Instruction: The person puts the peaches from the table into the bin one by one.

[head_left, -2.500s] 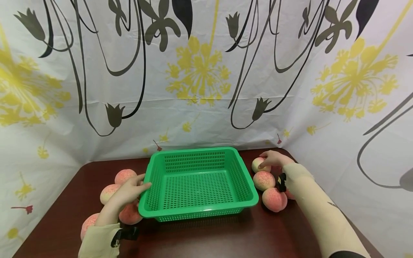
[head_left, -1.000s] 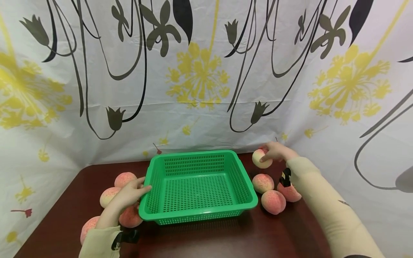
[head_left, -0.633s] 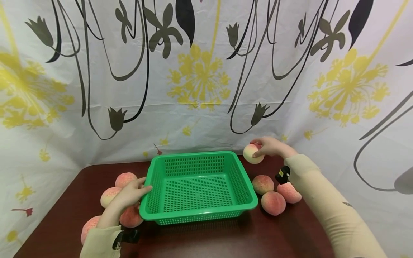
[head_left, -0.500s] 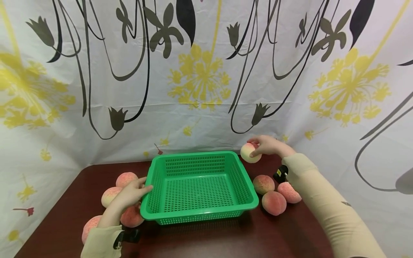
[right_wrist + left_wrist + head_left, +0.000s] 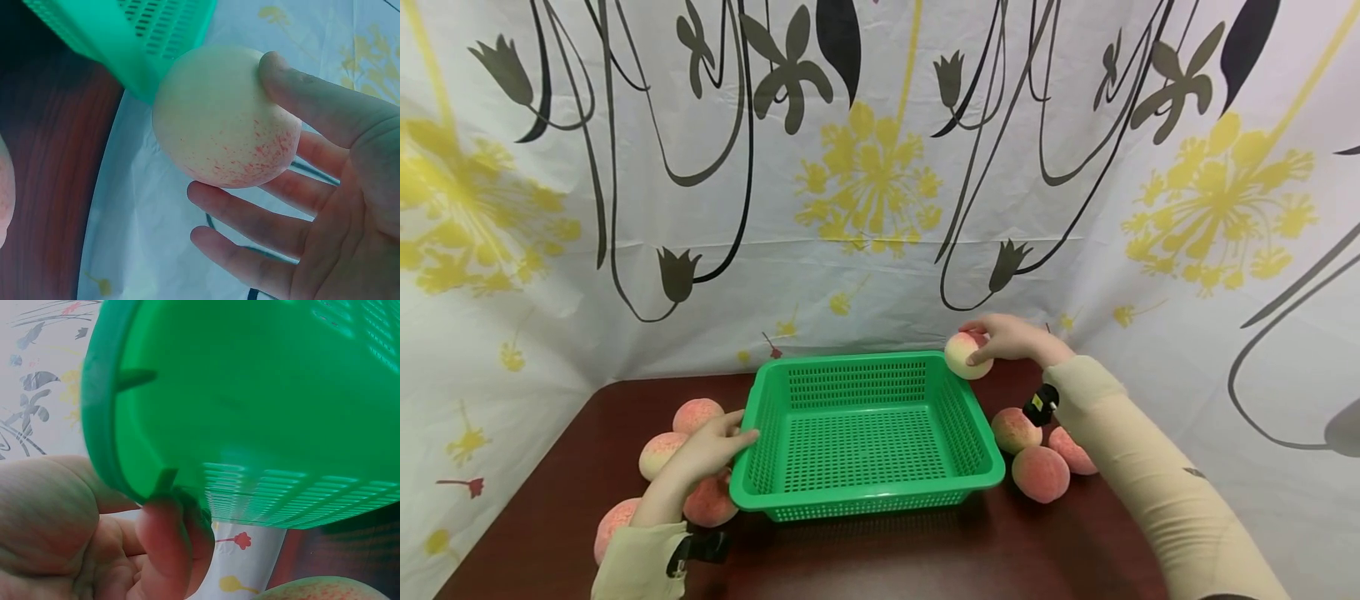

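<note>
A green plastic basket (image 5: 865, 483) with slotted walls stands mid-table, and its inside holds nothing. My left hand (image 5: 711, 446) grips the basket's left rim; in the left wrist view the fingers (image 5: 165, 540) curl beneath the rim. At the basket's far right corner, my right hand (image 5: 1011, 337) holds a pale yellow and pink peach (image 5: 964, 357) above the table. The right wrist view shows this peach (image 5: 219, 119) between the thumb and fingers, with the lower two fingers extended. Part of the basket rim (image 5: 119, 56) appears behind it.
Right of the basket sit a mottled peach (image 5: 1017, 430), a red peach (image 5: 1041, 474) and a pink peach (image 5: 1072, 450). Several more, such as a pink peach (image 5: 697, 415), lie at the left around the forearm. A patterned sheet (image 5: 880, 292) hangs behind the dark table (image 5: 865, 558).
My right hand has picked up the rear right peach and carried it up and leftward to the basket's corner. The left hand has kept its grip on the rim.
</note>
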Tool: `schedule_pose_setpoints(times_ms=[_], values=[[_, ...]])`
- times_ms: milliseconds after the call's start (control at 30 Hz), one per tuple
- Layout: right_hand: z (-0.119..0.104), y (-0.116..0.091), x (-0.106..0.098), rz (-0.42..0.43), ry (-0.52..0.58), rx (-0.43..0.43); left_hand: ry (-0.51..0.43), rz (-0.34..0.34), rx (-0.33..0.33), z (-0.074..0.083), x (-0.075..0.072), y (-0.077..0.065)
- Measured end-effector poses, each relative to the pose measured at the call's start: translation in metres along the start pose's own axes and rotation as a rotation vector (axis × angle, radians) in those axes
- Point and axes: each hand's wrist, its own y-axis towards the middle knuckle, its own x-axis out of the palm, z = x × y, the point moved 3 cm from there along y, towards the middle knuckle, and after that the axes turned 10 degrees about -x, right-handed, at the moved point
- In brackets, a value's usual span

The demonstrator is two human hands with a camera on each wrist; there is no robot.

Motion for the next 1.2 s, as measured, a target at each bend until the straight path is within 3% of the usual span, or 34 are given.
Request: schedule_pose_setpoints(times_ms=[433, 1200], values=[[-0.035, 0.03, 0.014, -0.064, 0.032, -0.058, -0.005, 0.011, -0.005, -0.003, -0.003, -0.002], [-0.057, 0.061, 0.046, -0.153, 0.068, -0.07, 0.045, 0.079, -0.014, 0.002, -0.003, -0.002]])
